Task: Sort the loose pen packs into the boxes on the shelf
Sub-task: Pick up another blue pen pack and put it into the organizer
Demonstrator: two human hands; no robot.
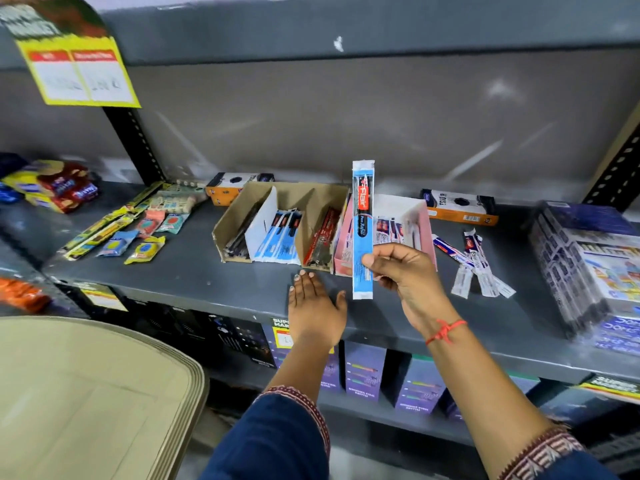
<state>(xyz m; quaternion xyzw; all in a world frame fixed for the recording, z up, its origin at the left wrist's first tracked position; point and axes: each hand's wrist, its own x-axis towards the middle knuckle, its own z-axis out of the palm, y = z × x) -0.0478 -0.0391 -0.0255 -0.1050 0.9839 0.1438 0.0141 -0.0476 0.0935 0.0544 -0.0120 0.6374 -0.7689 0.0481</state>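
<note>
My right hand [403, 271] holds a long blue pen pack [362, 233] upright by its lower half, in front of the boxes. My left hand [313, 306] lies flat and open on the grey shelf [180, 271], just in front of the brown cardboard box [239, 209]. That box has three compartments: dark packs on the left, blue packs [280, 237] in the middle, red packs [323, 237] on the right. A pink-and-white box [420, 216] beside it holds white packs. A few loose white packs [474, 265] lie on the shelf to the right.
Eraser packets and yellow strips [131, 230] lie at the left. Orange-and-black boxes [460, 206] stand at the back. A wrapped stack of boxes [588, 265] fills the right end. A yellow price sign [79, 71] hangs above. Beige trays [86, 400] sit at lower left.
</note>
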